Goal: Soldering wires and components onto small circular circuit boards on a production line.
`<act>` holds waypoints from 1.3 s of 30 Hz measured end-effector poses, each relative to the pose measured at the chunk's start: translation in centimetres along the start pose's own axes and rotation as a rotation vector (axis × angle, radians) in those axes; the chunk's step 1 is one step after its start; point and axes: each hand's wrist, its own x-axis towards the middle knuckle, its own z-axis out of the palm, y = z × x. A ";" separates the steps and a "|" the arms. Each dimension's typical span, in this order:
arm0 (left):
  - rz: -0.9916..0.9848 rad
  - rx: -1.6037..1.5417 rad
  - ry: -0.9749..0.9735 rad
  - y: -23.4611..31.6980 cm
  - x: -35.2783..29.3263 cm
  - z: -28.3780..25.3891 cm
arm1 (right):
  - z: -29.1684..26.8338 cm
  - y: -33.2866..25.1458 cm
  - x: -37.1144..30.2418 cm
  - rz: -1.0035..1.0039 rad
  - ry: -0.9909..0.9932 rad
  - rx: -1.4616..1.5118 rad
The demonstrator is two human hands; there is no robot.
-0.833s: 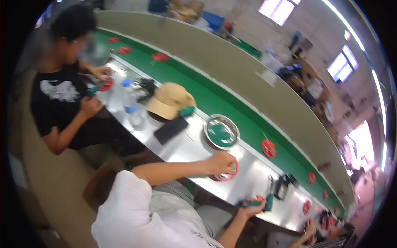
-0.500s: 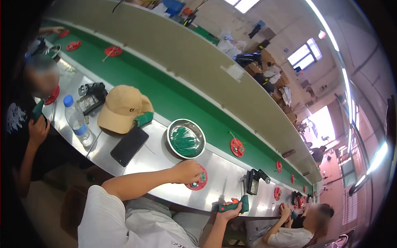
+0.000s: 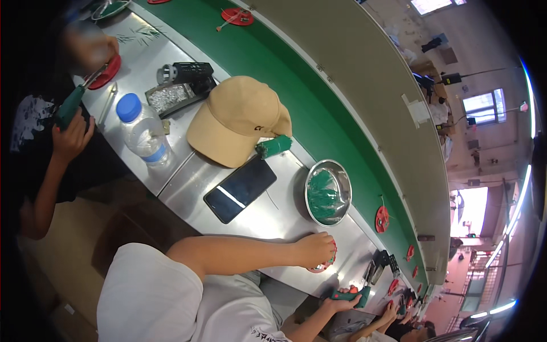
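My left hand (image 3: 315,249) rests over a round red plastic part (image 3: 332,259) on the metal bench, its fingers curled down on it. Most of that part is hidden beneath the hand. My right hand (image 3: 338,305) is wrapped around a green electric screwdriver (image 3: 354,296) with an orange-red patch, close to the bench's near edge. Just beyond my left hand stands a round steel bowl (image 3: 308,206) of thin green wires (image 3: 322,194).
Leftward on the bench lie a black phone (image 3: 240,190), a green wire bundle (image 3: 274,146), a tan cap (image 3: 236,117), a water bottle (image 3: 142,134) and a black tray of small metal pieces (image 3: 171,99). Red parts (image 3: 382,219) sit on the green belt (image 3: 319,108). A co-worker's hand (image 3: 74,134) holds another screwdriver (image 3: 69,105) at left.
The whole view has swung left, so the bench things appear farther right. My left hand now covers more of the red part. My right hand still grips the screwdriver.
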 end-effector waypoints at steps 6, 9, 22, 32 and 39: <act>-0.070 -0.066 0.001 0.4 0.1 -0.9 | 0.5 1.0 0.4 0.006 0.039 -0.029; -0.020 -0.095 -0.068 0.9 0.5 -0.3 | -0.7 0.6 0.4 -0.026 0.051 -0.065; -0.007 -0.005 0.214 0.5 -0.4 1.2 | -1.4 1.5 1.8 -0.020 -0.001 -0.051; 0.023 -0.088 0.176 0.0 0.3 -0.2 | -1.5 0.7 1.0 -0.012 -0.014 -0.023; 0.165 0.053 0.069 0.3 1.6 -1.1 | -1.8 0.8 1.9 0.102 -0.042 0.127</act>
